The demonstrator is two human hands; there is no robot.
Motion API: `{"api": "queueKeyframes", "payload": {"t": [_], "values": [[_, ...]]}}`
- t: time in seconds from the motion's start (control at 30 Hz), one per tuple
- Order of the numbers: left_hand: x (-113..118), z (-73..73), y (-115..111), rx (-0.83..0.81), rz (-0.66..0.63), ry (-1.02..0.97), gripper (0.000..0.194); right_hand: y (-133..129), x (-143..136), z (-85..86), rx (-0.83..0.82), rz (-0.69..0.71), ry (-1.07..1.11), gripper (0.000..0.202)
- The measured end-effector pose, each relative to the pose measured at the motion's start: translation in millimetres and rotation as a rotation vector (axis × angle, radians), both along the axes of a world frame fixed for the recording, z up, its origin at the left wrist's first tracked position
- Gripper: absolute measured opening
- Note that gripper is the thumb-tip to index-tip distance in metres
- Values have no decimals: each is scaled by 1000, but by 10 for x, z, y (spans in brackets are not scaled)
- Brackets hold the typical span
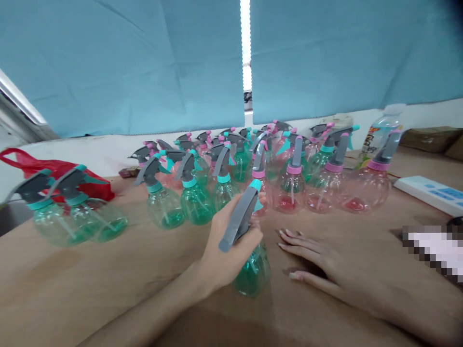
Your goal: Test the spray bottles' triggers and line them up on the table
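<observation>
My left hand (229,241) is wrapped round the neck of a green spray bottle (252,274) with a grey and turquoise trigger head. The bottle stands near the front of the table, its collar hidden by my fingers. To its right, my right hand (318,262) lies on the tabletop with fingers stretched out and nothing in it. Just beyond the held bottle are more green spray bottles (198,205) with turquoise collars and several pink spray bottles (289,197) with pink collars. Two green spray bottles (110,224) stand apart at the left.
A red plastic bag (68,176) lies at the far left. On the right are a clear drink bottle (379,130), a white power strip (430,193) and a blurred-out flat item (437,248). Blue curtains (126,67) hang behind the wooden table (152,270).
</observation>
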State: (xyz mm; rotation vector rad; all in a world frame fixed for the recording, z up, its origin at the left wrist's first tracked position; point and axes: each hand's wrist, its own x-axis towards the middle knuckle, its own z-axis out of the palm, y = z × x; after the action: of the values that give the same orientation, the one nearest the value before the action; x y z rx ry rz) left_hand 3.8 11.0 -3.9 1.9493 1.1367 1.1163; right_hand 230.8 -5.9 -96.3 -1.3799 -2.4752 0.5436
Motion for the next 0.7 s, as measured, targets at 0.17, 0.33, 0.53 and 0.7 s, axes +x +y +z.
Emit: {"api": "queueKeyframes", "payload": {"t": [0.17, 0.33, 0.53, 0.7], "values": [[6, 23, 11, 11, -13, -27, 13, 5, 6, 14, -6, -1, 17, 56], [20, 15, 22, -2, -19, -39, 14, 5, 11, 22, -21, 13, -4, 58], [31, -3, -6, 2, 40, -8, 15, 16, 26, -41, -8, 17, 14, 58], [10, -42, -2, 8, 48, 5, 15, 10, 22, -44, -4, 3, 0, 58]]}}
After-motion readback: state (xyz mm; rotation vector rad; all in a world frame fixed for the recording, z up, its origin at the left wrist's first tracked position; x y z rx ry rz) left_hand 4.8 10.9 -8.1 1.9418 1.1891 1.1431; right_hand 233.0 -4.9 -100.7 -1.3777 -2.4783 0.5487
